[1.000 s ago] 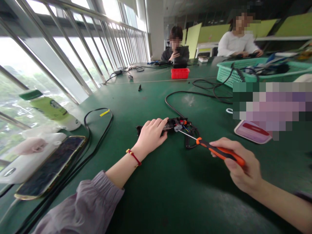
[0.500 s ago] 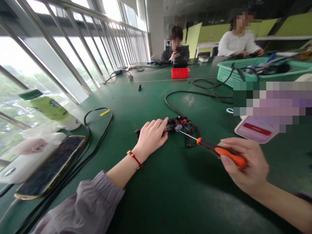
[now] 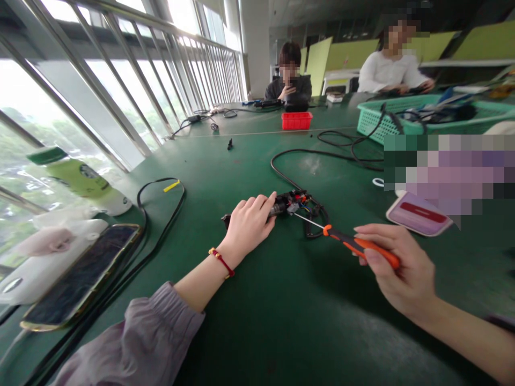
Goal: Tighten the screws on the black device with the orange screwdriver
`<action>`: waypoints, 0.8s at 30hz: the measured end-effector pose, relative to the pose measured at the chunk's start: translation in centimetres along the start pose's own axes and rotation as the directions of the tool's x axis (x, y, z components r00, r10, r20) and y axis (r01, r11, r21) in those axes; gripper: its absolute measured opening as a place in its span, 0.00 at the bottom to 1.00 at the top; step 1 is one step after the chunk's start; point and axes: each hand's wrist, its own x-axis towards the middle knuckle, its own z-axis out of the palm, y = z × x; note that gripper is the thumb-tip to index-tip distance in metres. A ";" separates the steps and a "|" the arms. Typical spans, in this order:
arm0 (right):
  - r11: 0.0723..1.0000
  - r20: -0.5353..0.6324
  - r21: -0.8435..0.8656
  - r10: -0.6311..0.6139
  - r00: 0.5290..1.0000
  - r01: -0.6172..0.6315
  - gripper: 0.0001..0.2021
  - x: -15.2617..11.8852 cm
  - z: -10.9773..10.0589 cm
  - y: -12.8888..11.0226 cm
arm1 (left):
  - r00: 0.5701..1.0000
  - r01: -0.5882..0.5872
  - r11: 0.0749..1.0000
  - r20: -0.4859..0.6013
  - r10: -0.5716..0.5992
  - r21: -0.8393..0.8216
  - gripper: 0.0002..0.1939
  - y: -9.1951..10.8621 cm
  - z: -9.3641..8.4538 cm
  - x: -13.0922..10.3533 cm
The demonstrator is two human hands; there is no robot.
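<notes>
A dark, cylindrical electrical device (image 3: 282,204) lies on the green table, its right end opened up to show small coloured wires and a grey block. My left hand (image 3: 250,221) is wrapped over its body and holds it down; much of the device is hidden beneath the palm. In my right hand (image 3: 402,262) is a screwdriver (image 3: 346,238) with an orange and black handle, gripped between thumb and fingers. Its thin metal shaft points left, and the tip meets the grey block at the exposed end. A black cable (image 3: 281,155) curves away behind the device.
At left lie a phone (image 3: 82,279), a white power bank (image 3: 36,276), a bottle (image 3: 80,179) and black cords (image 3: 161,230). A red basket (image 3: 296,121) stands ahead, a green basket (image 3: 370,123) at right near another phone (image 3: 418,213). Two people sit across the table.
My right hand has shifted slightly left, its fingers changing position on the screwdriver handle. My left hand and the device stay essentially in place.
</notes>
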 end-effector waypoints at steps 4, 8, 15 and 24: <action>0.998 -0.125 -0.064 -0.020 0.992 0.012 0.17 0.2 0.0 -0.1 | 1.000 -0.012 1.000 -0.014 0.012 -0.002 0.22 -0.1 0.1 0.0; 0.985 -0.045 -0.126 -0.124 0.991 0.117 0.13 0.4 0.0 -0.2 | 1.000 -0.014 1.000 -0.024 0.013 -0.020 0.22 -0.2 0.2 0.0; 0.994 -0.101 -0.083 -0.082 0.991 0.074 0.19 0.2 0.0 0.0 | 0.999 -0.019 0.999 -0.032 0.018 -0.032 0.22 -0.2 0.3 0.1; 0.999 -0.046 -0.045 -0.028 0.999 0.026 0.16 0.1 0.0 0.1 | 1.000 -0.011 0.999 -0.028 0.010 -0.035 0.22 -0.2 0.3 0.1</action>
